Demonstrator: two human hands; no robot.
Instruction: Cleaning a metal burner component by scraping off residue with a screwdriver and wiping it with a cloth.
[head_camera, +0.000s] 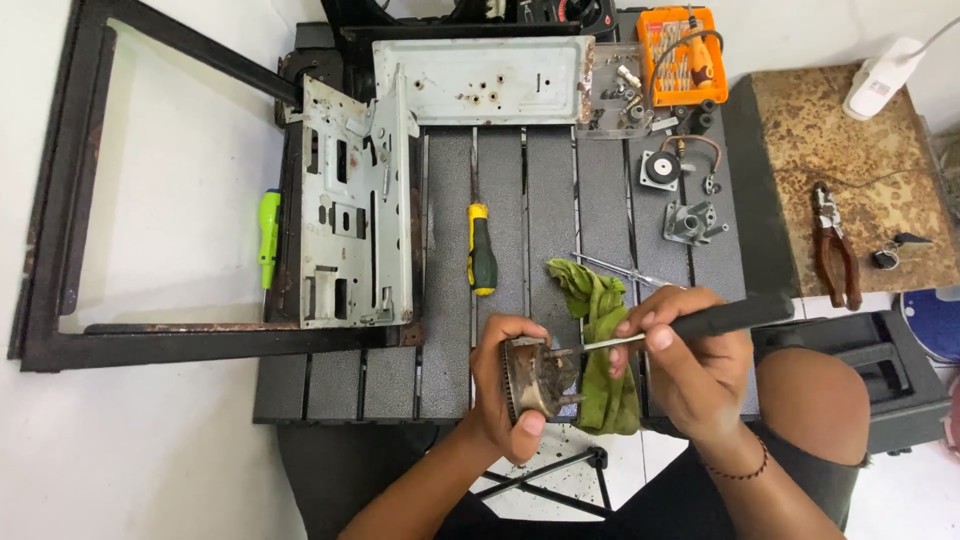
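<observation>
Left hand (510, 385): forearm rising from the lower edge, wrist bent inward; fingers curled round a small rusty mechanical part (535, 378), thumb low on its near side. Grip pressed together on the part.
Rusty part: held just above the near edge of the desk (400, 385), touching the green rag (600, 345) on its right side; what kind of part it is cannot be told, the surface being dark and corroded.
Right hand (690, 365): forearm entering from the lower right, a dark bead bracelet (738, 470) at the wrist; fingers folded over the black handle of a thin tool (700, 322). Grip pinching the tool near where handle meets shaft.
Thin tool: lies nearly level, handle pointing right, metal tip reaching left to the top of the rusty part.
Green rag: crumpled on the desk between the two hands.
Yellow-and-green screwdriver (481, 250): lying upright on the slats, beyond the left hand, well apart.
Grey metal chassis (350, 215): left of the screwdriver, inside a black frame (60, 200).
Pliers (835, 245): on the rusty side surface at right.
</observation>
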